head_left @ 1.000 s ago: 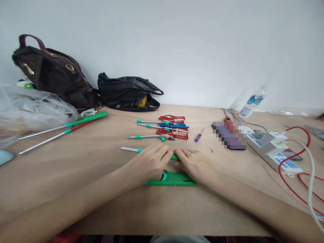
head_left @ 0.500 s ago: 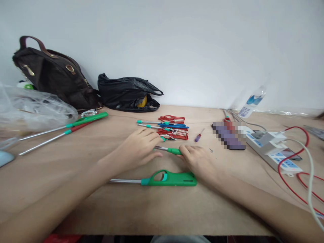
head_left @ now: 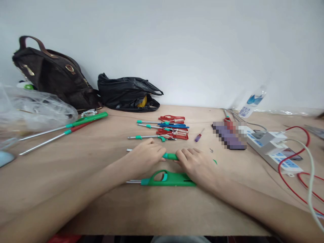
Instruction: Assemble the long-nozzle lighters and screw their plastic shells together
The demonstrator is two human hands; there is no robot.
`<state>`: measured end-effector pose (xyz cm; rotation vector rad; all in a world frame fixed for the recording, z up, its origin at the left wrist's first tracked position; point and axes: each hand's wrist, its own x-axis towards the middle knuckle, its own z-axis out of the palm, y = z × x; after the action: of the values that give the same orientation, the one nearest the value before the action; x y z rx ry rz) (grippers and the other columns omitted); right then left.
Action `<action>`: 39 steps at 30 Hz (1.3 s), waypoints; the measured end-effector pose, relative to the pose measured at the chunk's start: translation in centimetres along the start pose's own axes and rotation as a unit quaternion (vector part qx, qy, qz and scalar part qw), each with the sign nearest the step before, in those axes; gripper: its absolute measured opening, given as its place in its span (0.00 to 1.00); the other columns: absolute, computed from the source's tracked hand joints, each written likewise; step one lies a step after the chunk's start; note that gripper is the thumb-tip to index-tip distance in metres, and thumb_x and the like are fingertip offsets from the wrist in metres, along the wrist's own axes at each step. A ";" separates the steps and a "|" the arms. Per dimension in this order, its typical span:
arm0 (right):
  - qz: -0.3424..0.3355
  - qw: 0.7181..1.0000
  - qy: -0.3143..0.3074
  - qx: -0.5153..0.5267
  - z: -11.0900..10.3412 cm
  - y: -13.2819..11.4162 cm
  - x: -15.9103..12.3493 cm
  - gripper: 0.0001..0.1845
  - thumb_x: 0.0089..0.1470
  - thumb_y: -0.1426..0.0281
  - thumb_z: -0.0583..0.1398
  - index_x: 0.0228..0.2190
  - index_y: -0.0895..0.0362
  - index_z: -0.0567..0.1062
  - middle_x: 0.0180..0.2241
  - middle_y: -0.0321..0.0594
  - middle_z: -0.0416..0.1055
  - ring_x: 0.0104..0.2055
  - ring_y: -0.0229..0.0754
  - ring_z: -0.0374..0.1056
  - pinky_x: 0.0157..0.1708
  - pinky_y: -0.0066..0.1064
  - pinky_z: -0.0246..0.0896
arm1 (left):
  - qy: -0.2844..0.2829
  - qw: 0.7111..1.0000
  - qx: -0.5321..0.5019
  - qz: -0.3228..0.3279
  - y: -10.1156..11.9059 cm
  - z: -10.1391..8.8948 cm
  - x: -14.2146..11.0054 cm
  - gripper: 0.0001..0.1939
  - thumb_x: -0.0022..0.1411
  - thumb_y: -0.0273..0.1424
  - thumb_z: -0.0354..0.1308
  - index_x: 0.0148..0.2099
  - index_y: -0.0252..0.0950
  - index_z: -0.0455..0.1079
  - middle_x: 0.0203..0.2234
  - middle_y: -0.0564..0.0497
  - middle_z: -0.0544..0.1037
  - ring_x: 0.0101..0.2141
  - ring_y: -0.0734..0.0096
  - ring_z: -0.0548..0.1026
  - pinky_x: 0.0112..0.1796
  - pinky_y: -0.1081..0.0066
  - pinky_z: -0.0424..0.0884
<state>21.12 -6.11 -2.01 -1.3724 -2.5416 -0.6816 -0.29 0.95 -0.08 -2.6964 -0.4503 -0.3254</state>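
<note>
Both my hands rest on the wooden table (head_left: 101,202), closed on one long lighter part. My left hand (head_left: 146,157) grips its metal tube, whose tip sticks out to the left. My right hand (head_left: 198,165) pinches the green end (head_left: 170,156) of the same part. Just in front of my hands lies a whole green long-nosed lighter (head_left: 172,179), its tube pointing left. A small green scrap (head_left: 215,161) shows at the right of my right hand.
Behind my hands lie several red, blue and teal lighter parts (head_left: 172,128), a small purple screwdriver (head_left: 198,136) and a tiny screw (head_left: 211,150). Two long lighters (head_left: 76,125) lie left. A brown bag (head_left: 53,74), a black plastic bag (head_left: 129,92), a power strip (head_left: 273,148) and red wires (head_left: 291,182) ring the table.
My hands carried the green-ended part nearer to me and a little left. My left hand went from lying loosely by the tube to gripping it. The whole green lighter stayed put.
</note>
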 end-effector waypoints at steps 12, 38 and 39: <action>0.024 0.994 -0.041 0.095 -0.6 -0.4 -0.4 0.07 0.63 0.69 0.53 0.32 0.57 0.65 0.23 0.39 0.72 0.22 0.42 0.65 0.21 0.33 0.38 | 0.080 0.982 0.169 0.023 2.6 -1.1 0.7 0.17 0.68 0.22 0.37 0.29 0.35 0.60 0.20 0.51 0.66 0.22 0.66 0.63 0.30 0.66 0.58; 0.005 0.950 -0.068 0.304 1.5 3.6 1.2 0.11 0.60 0.66 0.57 0.40 0.59 0.74 0.38 0.48 0.75 0.40 0.46 0.71 0.40 0.35 0.63 | 0.054 0.993 -0.101 -0.034 1.7 1.7 0.7 0.13 0.69 0.26 0.46 0.52 0.32 0.66 0.43 0.45 0.76 0.42 0.64 0.73 0.42 0.68 0.67; 0.008 0.939 -0.069 0.337 1.7 3.9 1.3 0.11 0.58 0.65 0.58 0.41 0.58 0.73 0.39 0.47 0.75 0.40 0.45 0.71 0.39 0.35 0.63 | 0.054 0.992 -0.111 -0.036 1.7 1.9 0.7 0.13 0.69 0.25 0.45 0.52 0.32 0.66 0.43 0.45 0.75 0.42 0.65 0.73 0.42 0.68 0.68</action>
<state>23.71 -2.56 -1.83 -1.2049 -2.4883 0.2975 1.27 0.42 -2.21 -2.8638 -0.5063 -0.5707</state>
